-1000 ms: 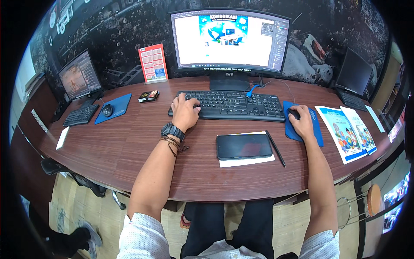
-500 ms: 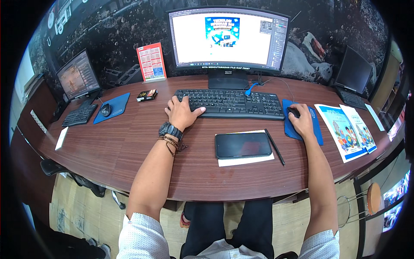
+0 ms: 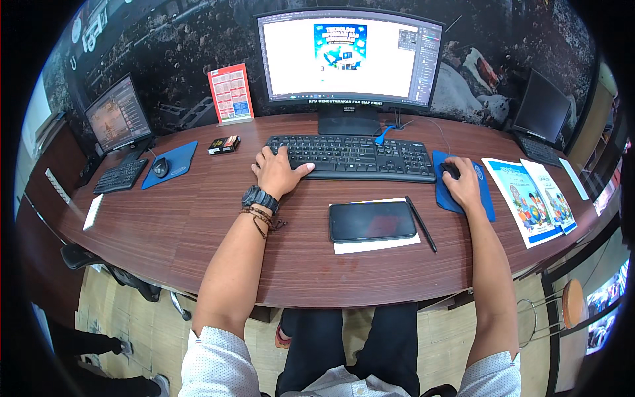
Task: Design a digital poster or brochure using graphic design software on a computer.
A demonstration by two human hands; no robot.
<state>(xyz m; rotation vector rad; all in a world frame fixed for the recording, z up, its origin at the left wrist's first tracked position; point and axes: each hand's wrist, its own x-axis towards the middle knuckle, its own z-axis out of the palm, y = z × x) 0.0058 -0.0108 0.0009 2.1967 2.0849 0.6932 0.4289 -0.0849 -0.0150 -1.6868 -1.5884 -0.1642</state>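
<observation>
My left hand (image 3: 278,173) rests on the left end of a black keyboard (image 3: 357,159), fingers spread over the keys and thumb stretched along its near edge. A dark watch and beaded bracelets circle that wrist. My right hand (image 3: 464,183) is wrapped over a black computer mouse (image 3: 451,171) on a blue mouse pad (image 3: 442,197). Behind the keyboard stands a curved monitor (image 3: 387,66) showing a blue poster design in an editing window. Between my forearms a dark smartphone (image 3: 372,222) lies on white paper, with a black pen (image 3: 422,225) at its right side.
Printed booklets (image 3: 524,202) lie right of the mouse pad. A red-framed desk calendar (image 3: 231,94) and a small box (image 3: 224,145) stand at the back left. Other monitors occupy both ends of the desk (image 3: 304,278). A round-seated stool (image 3: 573,304) is at the lower right.
At the lower left, another person's dark-clothed legs and shoes have shifted, with more of them showing. My hands stay on the keyboard and mouse.
</observation>
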